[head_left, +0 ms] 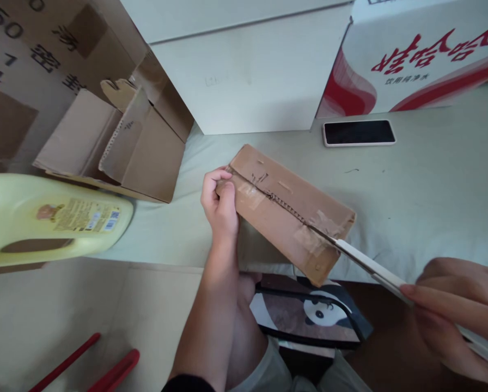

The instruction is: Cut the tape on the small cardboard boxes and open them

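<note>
A small brown cardboard box (pixel 285 209) lies tilted on the pale green cloth, with clear tape and a torn seam along its upper face. My left hand (pixel 221 204) grips the box's left end, thumb pressed on the near edge. In my right hand (pixel 460 310), at the right edge of the view, is a slim white-handled knife (pixel 370 265). Its dark blade points left, and the tip meets the seam near the box's right end, beside the wrinkled tape. The fingers are wrapped round the handle.
A white phone (pixel 359 133) lies behind the box. Large white cartons (pixel 248 76) stand at the back. On the left are an open brown carton (pixel 154 152) and a yellow bottle (pixel 101 215). Below are a panda-print item (pixel 325 311) and red bars (pixel 117 370).
</note>
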Demonstrator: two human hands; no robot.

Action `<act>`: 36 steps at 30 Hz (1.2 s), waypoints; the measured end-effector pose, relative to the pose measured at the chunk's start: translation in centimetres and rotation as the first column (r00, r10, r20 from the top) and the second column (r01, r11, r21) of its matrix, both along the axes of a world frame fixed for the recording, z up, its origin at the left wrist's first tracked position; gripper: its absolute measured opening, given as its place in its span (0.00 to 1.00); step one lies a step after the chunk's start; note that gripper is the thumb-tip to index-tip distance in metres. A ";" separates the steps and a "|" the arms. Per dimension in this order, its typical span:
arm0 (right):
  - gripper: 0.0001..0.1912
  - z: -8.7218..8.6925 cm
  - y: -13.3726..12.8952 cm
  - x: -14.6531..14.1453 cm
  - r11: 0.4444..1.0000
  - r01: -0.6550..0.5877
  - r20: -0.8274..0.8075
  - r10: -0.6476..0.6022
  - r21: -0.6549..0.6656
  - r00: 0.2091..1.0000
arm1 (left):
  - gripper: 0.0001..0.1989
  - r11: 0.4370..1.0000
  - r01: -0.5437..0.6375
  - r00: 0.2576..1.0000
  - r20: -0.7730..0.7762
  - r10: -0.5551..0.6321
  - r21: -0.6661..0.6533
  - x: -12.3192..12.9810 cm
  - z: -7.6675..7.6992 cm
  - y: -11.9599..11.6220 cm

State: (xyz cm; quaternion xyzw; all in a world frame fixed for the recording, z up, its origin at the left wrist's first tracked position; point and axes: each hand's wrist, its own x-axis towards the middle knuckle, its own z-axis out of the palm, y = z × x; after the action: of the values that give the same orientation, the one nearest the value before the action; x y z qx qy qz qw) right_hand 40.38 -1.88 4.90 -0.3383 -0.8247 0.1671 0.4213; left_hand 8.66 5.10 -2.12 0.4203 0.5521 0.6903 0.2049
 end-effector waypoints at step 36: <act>0.08 0.3 -2.5 -1.3 0.925 0.090 -0.304 -0.212 -0.368 0.929 | 0.20 0.999 -0.032 0.999 -0.030 0.033 0.031 1.0 -0.2 0.5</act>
State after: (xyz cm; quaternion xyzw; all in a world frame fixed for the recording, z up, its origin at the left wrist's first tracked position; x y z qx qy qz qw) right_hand 39.06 -4.38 5.22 -0.4371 -0.6684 0.3323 0.5018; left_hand 9.70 5.63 -2.31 0.4246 0.5513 0.6956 0.1788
